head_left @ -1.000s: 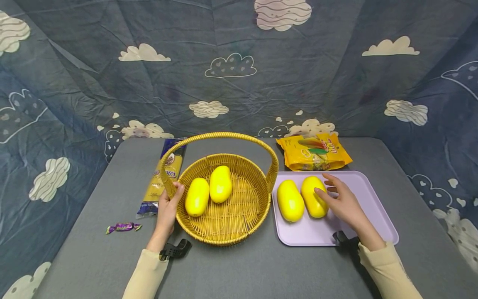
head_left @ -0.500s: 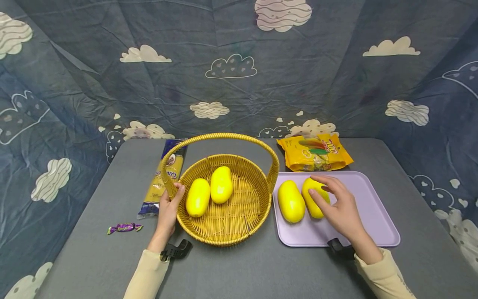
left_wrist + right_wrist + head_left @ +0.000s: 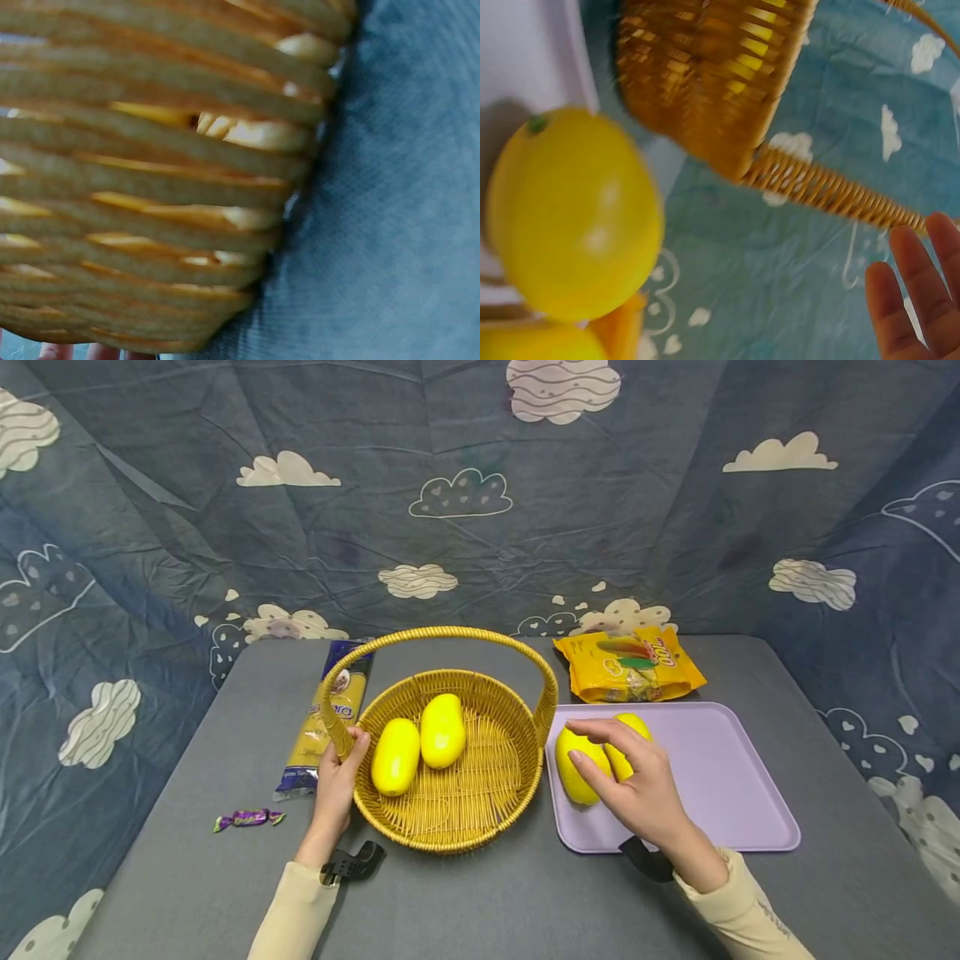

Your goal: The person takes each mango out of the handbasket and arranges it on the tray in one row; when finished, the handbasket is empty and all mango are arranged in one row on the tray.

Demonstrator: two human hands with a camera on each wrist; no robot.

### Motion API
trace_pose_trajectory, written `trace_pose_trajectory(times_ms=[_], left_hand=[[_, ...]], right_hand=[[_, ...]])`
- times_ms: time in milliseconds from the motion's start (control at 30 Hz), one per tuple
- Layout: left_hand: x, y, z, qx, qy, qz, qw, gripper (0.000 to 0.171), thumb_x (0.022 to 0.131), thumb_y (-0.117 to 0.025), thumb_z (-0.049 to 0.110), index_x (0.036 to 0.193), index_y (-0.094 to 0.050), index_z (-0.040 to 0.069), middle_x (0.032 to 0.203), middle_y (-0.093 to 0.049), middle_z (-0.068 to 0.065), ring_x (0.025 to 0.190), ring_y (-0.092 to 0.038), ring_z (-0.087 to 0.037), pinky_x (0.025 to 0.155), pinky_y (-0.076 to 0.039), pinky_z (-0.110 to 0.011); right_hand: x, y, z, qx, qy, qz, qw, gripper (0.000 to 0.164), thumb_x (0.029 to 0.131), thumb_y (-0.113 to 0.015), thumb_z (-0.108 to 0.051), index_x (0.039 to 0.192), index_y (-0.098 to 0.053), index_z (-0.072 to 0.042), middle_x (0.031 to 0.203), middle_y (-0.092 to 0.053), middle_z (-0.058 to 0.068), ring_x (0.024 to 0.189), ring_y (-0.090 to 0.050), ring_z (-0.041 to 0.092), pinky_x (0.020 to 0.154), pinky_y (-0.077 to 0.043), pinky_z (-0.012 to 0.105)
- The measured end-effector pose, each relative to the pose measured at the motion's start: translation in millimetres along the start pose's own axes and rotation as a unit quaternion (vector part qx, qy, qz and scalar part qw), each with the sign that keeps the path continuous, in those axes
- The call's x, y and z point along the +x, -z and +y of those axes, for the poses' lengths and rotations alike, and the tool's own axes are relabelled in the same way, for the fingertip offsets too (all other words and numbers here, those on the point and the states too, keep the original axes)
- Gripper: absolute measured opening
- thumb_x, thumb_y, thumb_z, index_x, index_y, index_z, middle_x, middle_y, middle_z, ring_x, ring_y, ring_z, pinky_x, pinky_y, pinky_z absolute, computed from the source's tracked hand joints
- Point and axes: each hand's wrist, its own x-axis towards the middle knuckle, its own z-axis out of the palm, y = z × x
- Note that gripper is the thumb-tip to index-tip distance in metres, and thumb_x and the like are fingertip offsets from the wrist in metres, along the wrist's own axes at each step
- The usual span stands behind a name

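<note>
My left hand (image 3: 336, 787) grips the woven wicker basket (image 3: 480, 827) at its left rim, by the foot of the arched handle. Two yellow mangoes lie in the basket: one mango (image 3: 395, 758) at the left, another mango (image 3: 443, 732) beside it. On the lilac tray (image 3: 720, 777) rest two more, a left mango (image 3: 568, 760) and a right mango (image 3: 634, 723), both partly hidden by my right hand (image 3: 641, 781). That hand hovers over them, fingers extended and thumb apart, holding nothing. In the right wrist view, a mango (image 3: 577, 217) sits apart from the fingertips (image 3: 911, 251).
A yellow candy bag (image 3: 630, 667) lies behind the tray. Left of the basket is a blue-and-gold pasta packet (image 3: 318, 735), partly covered by the handle. A purple wrapped candy (image 3: 250, 818) lies on the grey table (image 3: 480, 910). A cloud-patterned cloth (image 3: 480, 435) hangs behind.
My right hand has moved left across the tray, from beside the right mango to over the left one. The left hand, basket and mangoes have stayed in place.
</note>
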Motion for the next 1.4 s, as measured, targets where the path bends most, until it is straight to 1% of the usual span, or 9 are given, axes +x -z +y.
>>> trace_pose_trajectory(times_ms=[133, 267, 433, 633, 833, 967, 1067, 1300, 1400], left_hand=[[-0.2, -0.2, 0.3, 0.001, 0.0, -0.001, 1.0, 0.019, 0.097, -0.057, 0.019, 0.106, -0.052, 0.004, 0.094, -0.053, 0.001, 0.092, -0.047, -0.018, 0.082, -0.038, -0.023], [-0.3, -0.3, 0.6, 0.0, -0.001, -0.001, 1.0, 0.018, 0.097, -0.057, 0.019, 0.106, -0.052, 0.004, 0.095, -0.053, 0.0, 0.093, -0.047, -0.019, 0.083, -0.038, -0.023], [-0.5, -0.8, 0.8, -0.001, -0.003, -0.003, 1.0, 0.018, 0.097, -0.056, 0.018, 0.106, -0.051, 0.003, 0.095, -0.053, 0.0, 0.094, -0.047, -0.02, 0.083, -0.038, -0.024], [-0.2, -0.9, -0.5, 0.001, -0.006, -0.002, 1.0, 0.018, 0.097, -0.057, 0.019, 0.105, -0.052, 0.004, 0.094, -0.053, 0.001, 0.091, -0.047, -0.02, 0.081, -0.039, -0.024], [-0.7, -0.5, -1.7, -0.001, -0.013, 0.002, 0.9999, 0.017, 0.096, -0.058, 0.019, 0.105, -0.053, 0.005, 0.094, -0.054, 0.002, 0.09, -0.048, -0.017, 0.081, -0.039, -0.025], [-0.7, -1.1, -1.5, -0.003, -0.015, 0.004, 0.9999, 0.016, 0.096, -0.059, 0.018, 0.105, -0.053, 0.006, 0.094, -0.055, 0.002, 0.09, -0.048, -0.016, 0.081, -0.039, -0.024], [-0.4, -0.7, -1.8, 0.0, -0.013, 0.002, 0.9999, 0.017, 0.096, -0.058, 0.019, 0.105, -0.053, 0.006, 0.094, -0.055, 0.002, 0.09, -0.048, -0.015, 0.082, -0.038, -0.023], [0.0, 0.0, -1.6, 0.003, -0.009, -0.002, 1.0, 0.018, 0.097, -0.057, 0.019, 0.106, -0.052, 0.005, 0.094, -0.054, 0.001, 0.09, -0.047, -0.016, 0.081, -0.038, -0.024], [-0.2, 0.2, -1.2, 0.006, -0.008, 0.0, 0.9999, 0.017, 0.097, -0.057, 0.019, 0.105, -0.052, 0.005, 0.095, -0.054, 0.001, 0.09, -0.047, -0.016, 0.081, -0.038, -0.023]], right_hand=[[4, -14, 3, 0.028, 0.05, -0.008, 0.998, 0.041, 0.067, -0.071, 0.014, 0.106, -0.064, 0.005, 0.102, -0.066, 0.012, 0.09, -0.06, 0.02, 0.08, -0.045, 0.025], [4, -31, 15, 0.045, 0.076, -0.023, 0.996, 0.04, 0.072, -0.073, 0.006, 0.11, -0.065, -0.002, 0.106, -0.066, 0.008, 0.094, -0.06, 0.019, 0.083, -0.045, 0.026], [12, -48, 15, 0.058, 0.079, -0.056, 0.994, 0.033, 0.081, -0.071, -0.004, 0.113, -0.065, -0.007, 0.107, -0.065, 0.004, 0.099, -0.061, 0.019, 0.088, -0.045, 0.028], [26, -67, 8, 0.066, 0.079, -0.073, 0.992, 0.026, 0.086, -0.069, -0.011, 0.111, -0.066, -0.008, 0.104, -0.066, 0.001, 0.097, -0.061, 0.015, 0.085, -0.046, 0.029], [42, -83, 5, 0.039, 0.042, -0.1, 0.993, 0.023, 0.087, -0.069, -0.017, 0.109, -0.067, -0.01, 0.104, -0.065, -0.004, 0.093, -0.059, 0.008, 0.077, -0.049, 0.029], [52, -94, 4, 0.019, 0.008, -0.113, 0.993, 0.022, 0.088, -0.068, -0.02, 0.107, -0.068, -0.01, 0.103, -0.065, -0.004, 0.089, -0.059, 0.01, 0.072, -0.049, 0.031], [58, -102, 5, 0.001, -0.021, -0.124, 0.992, 0.021, 0.088, -0.067, -0.023, 0.107, -0.068, -0.013, 0.105, -0.065, -0.005, 0.089, -0.06, 0.013, 0.07, -0.049, 0.029], [69, -116, 12, -0.032, -0.09, -0.17, 0.981, 0.028, 0.087, -0.069, -0.028, 0.113, -0.067, -0.016, 0.114, -0.063, -0.003, 0.098, -0.06, 0.02, 0.081, -0.046, 0.033], [72, -121, 15, -0.045, -0.12, -0.185, 0.974, 0.033, 0.086, -0.07, -0.032, 0.115, -0.067, -0.017, 0.118, -0.062, -0.002, 0.104, -0.058, 0.02, 0.085, -0.043, 0.035]])
